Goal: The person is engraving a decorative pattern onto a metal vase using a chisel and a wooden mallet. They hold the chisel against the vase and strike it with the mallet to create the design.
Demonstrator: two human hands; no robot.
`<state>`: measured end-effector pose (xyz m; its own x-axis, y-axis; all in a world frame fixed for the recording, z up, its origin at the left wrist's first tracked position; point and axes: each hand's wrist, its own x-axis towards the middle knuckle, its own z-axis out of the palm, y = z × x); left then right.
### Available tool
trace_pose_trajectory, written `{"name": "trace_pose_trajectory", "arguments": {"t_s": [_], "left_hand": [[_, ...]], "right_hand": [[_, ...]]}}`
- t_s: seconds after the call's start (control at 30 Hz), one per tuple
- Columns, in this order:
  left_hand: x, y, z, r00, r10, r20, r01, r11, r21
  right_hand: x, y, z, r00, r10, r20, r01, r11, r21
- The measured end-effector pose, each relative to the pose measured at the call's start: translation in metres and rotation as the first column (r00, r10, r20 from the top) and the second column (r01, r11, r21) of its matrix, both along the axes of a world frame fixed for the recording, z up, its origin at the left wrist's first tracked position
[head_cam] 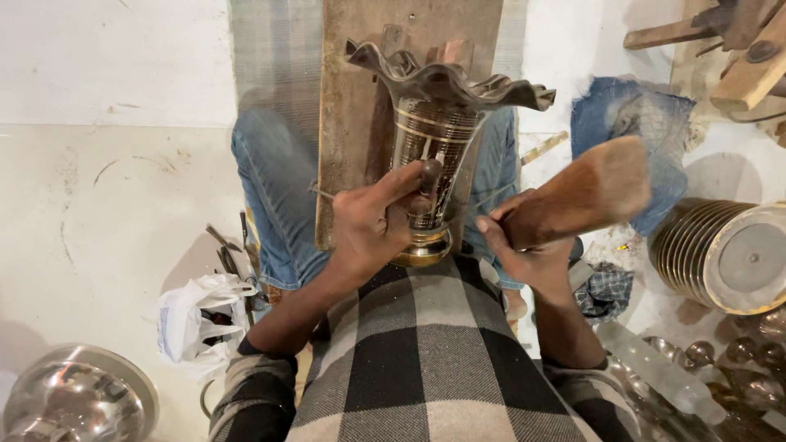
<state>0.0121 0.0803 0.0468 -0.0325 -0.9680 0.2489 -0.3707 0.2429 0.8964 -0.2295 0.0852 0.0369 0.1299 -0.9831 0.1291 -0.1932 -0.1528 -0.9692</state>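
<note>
Metal vase: we steady it, left hand gripping chisel; right hand clutching wooden mallet. Engraving underway; next strike needs aim.

vase: dark, gold bands | shirt: black-beige check | jeans: blue

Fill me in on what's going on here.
A seated person steadies a metal vase with a wavy rim on a wooden board across their lap. The left hand grips a thin engraving tool against the vase's patterned side. The right hand holds a wooden mallet, raised beside it. Stacked metal plates lie to the right.
</note>
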Motion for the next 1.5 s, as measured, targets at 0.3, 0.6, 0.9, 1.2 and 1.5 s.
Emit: {"name": "trace_pose_trajectory", "arguments": {"t_s": [0.3, 0.6, 0.9, 1.2, 1.5], "left_hand": [[-0.001, -0.006, -0.003, 0.99, -0.017, 0.143, 0.024, 0.999, -0.044], [0.0, -0.009, -0.004, 0.996, -0.055, 0.068, 0.06, 0.996, -0.072], [0.001, -0.008, -0.007, 0.996, -0.083, 0.033, 0.085, 0.995, -0.058], [-0.001, -0.01, -0.018, 0.992, -0.126, 0.008, 0.126, 0.991, -0.047], [0.001, -0.015, -0.012, 0.983, -0.181, 0.032, 0.182, 0.983, -0.016]], "right_hand": [[-0.022, -0.059, 0.042, 0.919, 0.143, -0.366, -0.191, 0.977, -0.096], [-0.016, -0.102, 0.131, 0.541, 0.255, -0.801, -0.427, 0.904, 0.0], [0.0, -0.111, 0.137, 0.597, 0.3, -0.744, -0.404, 0.914, 0.044], [-0.005, -0.104, 0.125, 0.677, 0.34, -0.653, -0.364, 0.925, 0.104], [-0.004, -0.099, 0.12, 0.606, 0.261, -0.752, -0.335, 0.94, 0.056]]}}
